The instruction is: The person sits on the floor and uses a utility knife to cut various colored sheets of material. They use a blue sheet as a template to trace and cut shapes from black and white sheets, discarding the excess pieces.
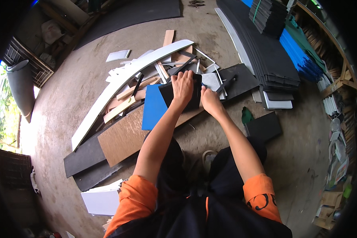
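A black foam-like sheet (169, 95) lies in front of me, overlapping a blue sheet (152, 106). My left hand (182, 87) is closed on the black sheet, fingers bent over its far part. Close by on the right, my right hand (211, 98) is closed around a small tool, of which only a blue bit (203, 85) shows by the thumb; its kind is hidden. That tool is at the right edge of the black sheet. Beneath both sheets is a brown board (121, 137), which rests on longer dark sheets (83, 162).
Beyond my hands is a heap of white, tan and black offcuts, with a long white strip (107, 95) across it. Stacked black sheets (261, 51) stand at the far right. A small black sheet (264, 127) is right of my knees, white sheets (101, 202) at lower left.
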{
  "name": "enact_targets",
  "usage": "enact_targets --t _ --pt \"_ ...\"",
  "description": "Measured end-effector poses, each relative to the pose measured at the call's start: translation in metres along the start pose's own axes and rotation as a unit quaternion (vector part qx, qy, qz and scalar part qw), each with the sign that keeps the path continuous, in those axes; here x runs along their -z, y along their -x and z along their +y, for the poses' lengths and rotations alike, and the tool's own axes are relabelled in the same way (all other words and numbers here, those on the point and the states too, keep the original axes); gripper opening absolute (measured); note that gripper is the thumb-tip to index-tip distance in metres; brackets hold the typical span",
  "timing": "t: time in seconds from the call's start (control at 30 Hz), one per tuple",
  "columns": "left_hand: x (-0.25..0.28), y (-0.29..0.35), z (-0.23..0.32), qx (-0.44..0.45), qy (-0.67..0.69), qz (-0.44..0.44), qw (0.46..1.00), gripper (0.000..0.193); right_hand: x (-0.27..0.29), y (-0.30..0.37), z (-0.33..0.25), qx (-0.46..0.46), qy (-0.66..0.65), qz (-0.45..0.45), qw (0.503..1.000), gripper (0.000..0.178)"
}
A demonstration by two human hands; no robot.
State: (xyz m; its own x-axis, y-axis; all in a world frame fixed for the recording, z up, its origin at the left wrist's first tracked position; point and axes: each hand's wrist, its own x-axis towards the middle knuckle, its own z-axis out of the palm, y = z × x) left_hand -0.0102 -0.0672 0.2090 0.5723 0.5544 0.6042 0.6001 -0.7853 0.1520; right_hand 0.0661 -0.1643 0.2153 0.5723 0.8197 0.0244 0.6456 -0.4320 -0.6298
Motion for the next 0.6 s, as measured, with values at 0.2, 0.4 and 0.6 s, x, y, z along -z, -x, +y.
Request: enact_targets --t 0.2,0.4,0.6 --pt "0.002 0.004 0.0 -0.016 0.014 0.011 1.0 0.013 0.001 -0.009 -0.007 0.02 0.005 0.017 1.0 0.048" --pt "0.005 0.003 0.01 0.006 -0.018 -0.014 1.0 0.012 0.001 -0.019 -0.004 -0.012 0.0 -0.021 1.0 0.05" --pt "0.006 0.003 0.006 0.004 -0.005 -0.011 1.0 0.012 0.003 0.003 -0.002 -0.015 0.004 -0.019 1.0 0.049"
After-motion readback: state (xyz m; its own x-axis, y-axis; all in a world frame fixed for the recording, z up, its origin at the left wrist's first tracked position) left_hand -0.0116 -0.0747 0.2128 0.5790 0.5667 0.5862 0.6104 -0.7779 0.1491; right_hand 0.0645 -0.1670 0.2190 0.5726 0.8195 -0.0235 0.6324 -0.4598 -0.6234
